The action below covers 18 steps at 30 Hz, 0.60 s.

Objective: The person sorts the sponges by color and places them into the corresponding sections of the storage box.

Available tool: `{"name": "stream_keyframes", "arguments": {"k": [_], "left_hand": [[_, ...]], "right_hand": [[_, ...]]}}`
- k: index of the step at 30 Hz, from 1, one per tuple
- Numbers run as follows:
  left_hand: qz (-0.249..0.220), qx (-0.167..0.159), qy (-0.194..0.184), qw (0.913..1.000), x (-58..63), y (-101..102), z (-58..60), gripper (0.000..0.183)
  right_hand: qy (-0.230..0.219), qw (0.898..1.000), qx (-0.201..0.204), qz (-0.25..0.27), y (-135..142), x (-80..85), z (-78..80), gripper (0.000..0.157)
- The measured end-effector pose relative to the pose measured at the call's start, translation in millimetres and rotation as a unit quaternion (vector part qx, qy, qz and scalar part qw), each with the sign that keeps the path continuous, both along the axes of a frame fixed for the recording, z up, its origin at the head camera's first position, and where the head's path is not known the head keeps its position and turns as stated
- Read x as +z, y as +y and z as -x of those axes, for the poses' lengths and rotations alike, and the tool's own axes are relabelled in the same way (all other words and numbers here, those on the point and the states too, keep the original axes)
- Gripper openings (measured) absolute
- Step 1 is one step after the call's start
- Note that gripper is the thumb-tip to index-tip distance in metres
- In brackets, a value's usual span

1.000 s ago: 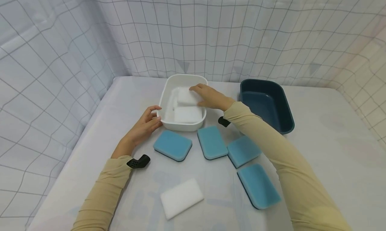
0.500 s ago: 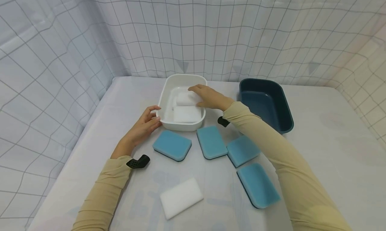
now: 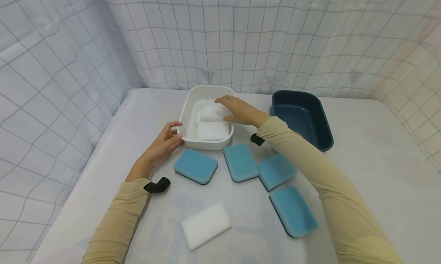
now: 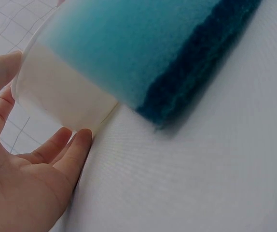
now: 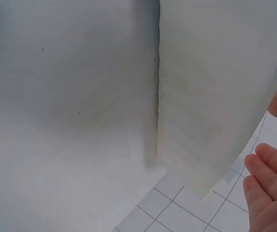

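In the head view, a white tub holds white sponges, a nearer one and a farther one. My left hand rests at the tub's left side, one fingertip over the rim and the thumb against the outer wall. The left wrist view shows that hand's spread fingertips on the wall. Reaching over the right rim, my right hand overlaps the farther sponge's right end. Its fingers look straight in the right wrist view, where the wall hides the sponges.
Several blue sponges with dark undersides, one at the left and one at the lower right, lie on the table. Nearer the front is a loose white sponge. A dark blue tub stands behind the right forearm.
The farther white sponge has sunk a little and looks flatter beneath my right hand. Both hands stay almost in place; the whole head view has shifted slightly.
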<state>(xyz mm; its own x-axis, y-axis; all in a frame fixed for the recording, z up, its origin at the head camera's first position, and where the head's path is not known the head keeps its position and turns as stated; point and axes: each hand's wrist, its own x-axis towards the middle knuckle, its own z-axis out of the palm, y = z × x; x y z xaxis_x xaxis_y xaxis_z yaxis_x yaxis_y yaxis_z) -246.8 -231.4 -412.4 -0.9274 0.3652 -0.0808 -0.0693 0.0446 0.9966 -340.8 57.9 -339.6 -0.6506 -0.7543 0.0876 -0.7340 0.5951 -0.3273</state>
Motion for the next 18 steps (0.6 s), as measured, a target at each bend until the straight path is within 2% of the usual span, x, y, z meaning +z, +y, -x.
{"name": "stream_keyframes", "arguments": {"k": [11,18], "left_hand": [[0.008,0.001,-0.003,1.0,2.4,1,-1.6,0.034],[0.009,-0.002,0.0,1.0,1.9,1,-2.5,0.034]], "right_hand": [[-0.002,1.0,0.009,0.01,5,5.0,-7.1,0.061],[0.007,0.999,0.03,0.015,6,8.5,-17.0,0.061]]}}
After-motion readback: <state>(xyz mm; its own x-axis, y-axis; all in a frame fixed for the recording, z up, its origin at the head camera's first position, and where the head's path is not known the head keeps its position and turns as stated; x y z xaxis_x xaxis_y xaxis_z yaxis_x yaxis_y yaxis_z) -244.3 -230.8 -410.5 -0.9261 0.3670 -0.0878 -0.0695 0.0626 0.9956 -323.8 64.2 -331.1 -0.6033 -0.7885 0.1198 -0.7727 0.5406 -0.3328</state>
